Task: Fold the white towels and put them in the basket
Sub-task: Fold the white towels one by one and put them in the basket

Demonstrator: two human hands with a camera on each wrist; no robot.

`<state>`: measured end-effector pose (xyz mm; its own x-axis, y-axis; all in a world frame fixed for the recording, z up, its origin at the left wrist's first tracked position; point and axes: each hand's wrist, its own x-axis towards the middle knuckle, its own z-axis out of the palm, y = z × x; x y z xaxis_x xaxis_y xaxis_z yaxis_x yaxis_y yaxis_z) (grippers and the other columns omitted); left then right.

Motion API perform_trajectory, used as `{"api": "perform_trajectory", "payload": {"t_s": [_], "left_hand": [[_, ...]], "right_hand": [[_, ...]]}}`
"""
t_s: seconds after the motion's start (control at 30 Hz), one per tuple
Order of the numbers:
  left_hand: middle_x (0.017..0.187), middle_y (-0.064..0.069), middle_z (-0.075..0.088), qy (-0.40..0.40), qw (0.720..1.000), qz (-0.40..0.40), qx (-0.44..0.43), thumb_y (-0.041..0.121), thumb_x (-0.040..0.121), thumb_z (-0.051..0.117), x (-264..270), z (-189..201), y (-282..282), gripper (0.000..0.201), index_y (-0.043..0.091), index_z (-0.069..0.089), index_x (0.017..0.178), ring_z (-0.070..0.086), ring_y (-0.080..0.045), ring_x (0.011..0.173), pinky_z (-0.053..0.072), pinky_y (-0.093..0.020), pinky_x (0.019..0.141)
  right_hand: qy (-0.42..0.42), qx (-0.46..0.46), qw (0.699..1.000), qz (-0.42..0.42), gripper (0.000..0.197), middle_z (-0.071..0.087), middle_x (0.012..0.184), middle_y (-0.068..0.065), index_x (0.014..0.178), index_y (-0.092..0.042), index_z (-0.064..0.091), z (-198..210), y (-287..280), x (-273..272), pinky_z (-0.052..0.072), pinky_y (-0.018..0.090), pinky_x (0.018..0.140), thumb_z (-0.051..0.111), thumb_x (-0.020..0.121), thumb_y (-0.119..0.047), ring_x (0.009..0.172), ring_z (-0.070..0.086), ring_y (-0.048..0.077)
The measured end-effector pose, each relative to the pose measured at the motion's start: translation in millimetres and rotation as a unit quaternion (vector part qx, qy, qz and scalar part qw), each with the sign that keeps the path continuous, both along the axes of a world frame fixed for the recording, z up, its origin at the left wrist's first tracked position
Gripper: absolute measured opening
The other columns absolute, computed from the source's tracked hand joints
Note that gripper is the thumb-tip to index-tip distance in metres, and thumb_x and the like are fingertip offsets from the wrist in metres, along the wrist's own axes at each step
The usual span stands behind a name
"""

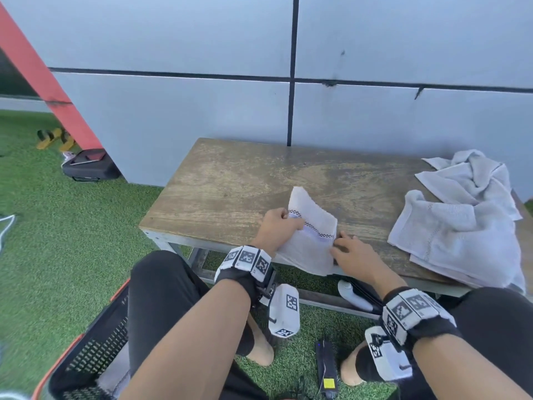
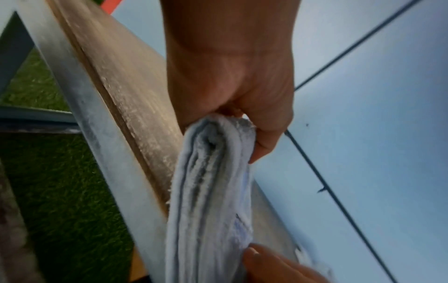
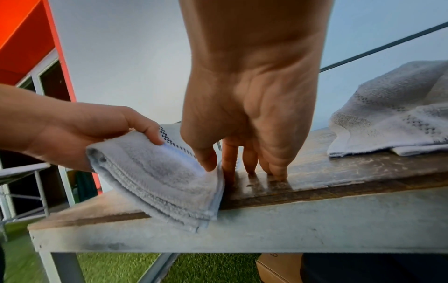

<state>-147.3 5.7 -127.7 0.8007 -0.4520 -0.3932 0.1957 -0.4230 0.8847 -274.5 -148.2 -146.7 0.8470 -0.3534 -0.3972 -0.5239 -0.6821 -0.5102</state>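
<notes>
A small folded white towel point(image 1: 313, 241) stands partly raised at the front edge of the wooden table point(image 1: 230, 192). My left hand point(image 1: 278, 223) grips its left folded edge, fingers curled round the layers point(image 2: 211, 201). My right hand point(image 1: 350, 252) is at the towel's right edge. Its thumb and index finger pinch the corner point(image 3: 157, 172) while the other fingers point(image 3: 274, 168) touch the tabletop point(image 3: 339, 172). A heap of unfolded white towels point(image 1: 461, 226) lies at the table's right end. The black basket with an orange rim point(image 1: 95, 342) sits on the grass by my left leg, with pale cloth inside.
A grey panelled wall point(image 1: 375, 116) stands right behind the table. On the green turf are a black case point(image 1: 89, 166) at far left, a power strip point(image 1: 326, 362) between my feet, and a white object point(image 1: 354, 295) under the table's front rail.
</notes>
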Motion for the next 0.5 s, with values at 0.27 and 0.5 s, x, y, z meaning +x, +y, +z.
{"api": "perform_trajectory", "payload": {"t_s": [0.27, 0.5], "left_hand": [[0.094, -0.017, 0.062, -0.014, 0.982, 0.048, -0.181, 0.011, 0.066, 0.076, 18.0, 73.5, 75.9, 0.039, 0.015, 0.057, 0.100, 0.061, -0.029, 0.081, 0.050, -0.045, 0.073], [0.080, 0.002, 0.061, -0.179, 0.928, 0.274, -0.179, 0.026, 0.091, 0.069, 33.3, 122.4, 224.4, 0.022, 0.013, 0.056, 0.103, 0.059, -0.012, 0.066, 0.046, -0.026, 0.059]], "right_hand": [[-0.162, 0.370, 0.906, -0.127, 0.019, 0.064, 0.108, 0.004, 0.100, -0.016, 0.057, 75.9, 66.1, 43.3, 0.054, 0.043, 0.087, 0.038, 0.104, -0.014, 0.098, 0.063, 0.018], [-0.285, 0.336, 0.897, 0.034, 0.032, 0.070, 0.114, -0.005, 0.117, -0.027, 0.060, 146.5, 184.9, 117.8, 0.054, 0.046, 0.095, 0.060, 0.086, -0.020, 0.106, 0.068, 0.016]]}}
